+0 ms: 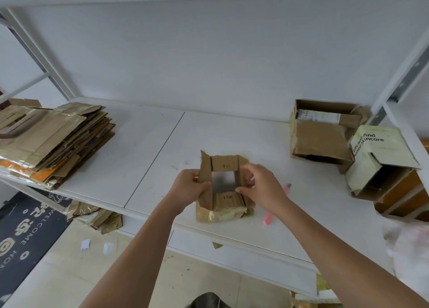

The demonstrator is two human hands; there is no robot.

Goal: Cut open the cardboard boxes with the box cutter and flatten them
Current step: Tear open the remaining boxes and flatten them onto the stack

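Note:
A small brown cardboard box (223, 205) stands near the front edge of the white table (144, 159), its top flaps opened outward and its inside showing. My left hand (189, 187) grips its left flap and wall. My right hand (260, 187) pinches its right flap. The pink box cutter (270, 217) lies on the table just right of the box, partly hidden under my right wrist. Neither hand touches it.
A stack of flattened cardboard (53, 138) lies at the table's left end. At the back right stands an opened brown box (322, 135), with a pale green skincare box (380, 159) beside it. Cardboard scraps (97, 217) and a dark doormat (25, 226) lie on the floor.

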